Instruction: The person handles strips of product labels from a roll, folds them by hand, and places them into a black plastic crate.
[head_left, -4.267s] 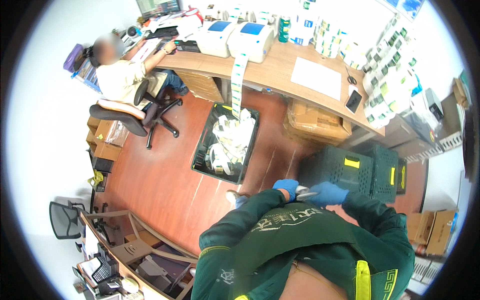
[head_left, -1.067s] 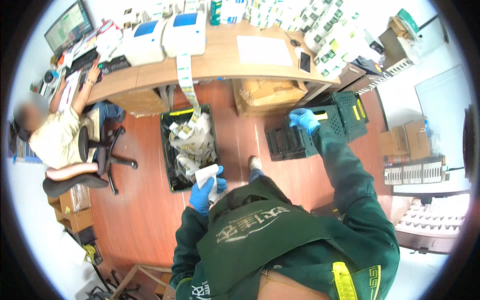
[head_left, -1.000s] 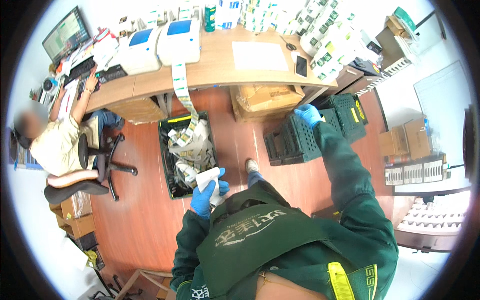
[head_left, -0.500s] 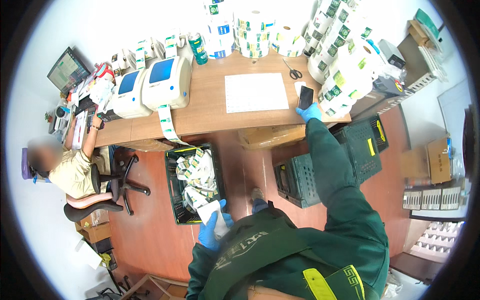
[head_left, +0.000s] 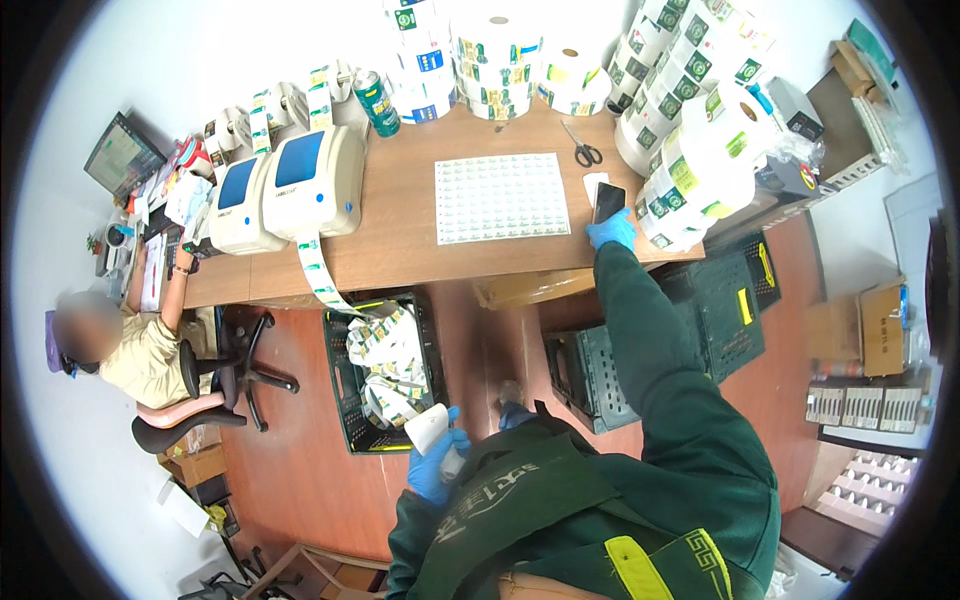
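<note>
My left hand point(head_left: 436, 470), in a blue glove, is closed round a piece of white paper point(head_left: 427, 428) near my waist. A paler, crumpled end shows below the fingers. Just beyond it stands a black crate point(head_left: 437, 350) heaped with printed label strips point(head_left: 388, 360). At the desk's front right, my right hand point(head_left: 612, 232), also gloved, is closed round the lower end of a dark-screened phone point(head_left: 610, 202). A small white slip point(head_left: 593, 184) lies under the phone's left side. Left of it on the desk is a sheet of small printed labels point(head_left: 503, 198).
Two label printers point(head_left: 315, 185) stand on the wooden desk point(head_left: 400, 250), one feeding a strip into the crate. Scissors point(head_left: 585, 150), a green can point(head_left: 376, 103) and stacked label rolls point(head_left: 690, 180) are at the back and right. Dark crates point(head_left: 715, 320) stand below. A seated person point(head_left: 150, 350) works at left.
The white paper in my left hand is now tilted and looks shorter, its top edge turned to the right. My right hand stays at the phone. The whole view has shifted slightly.
</note>
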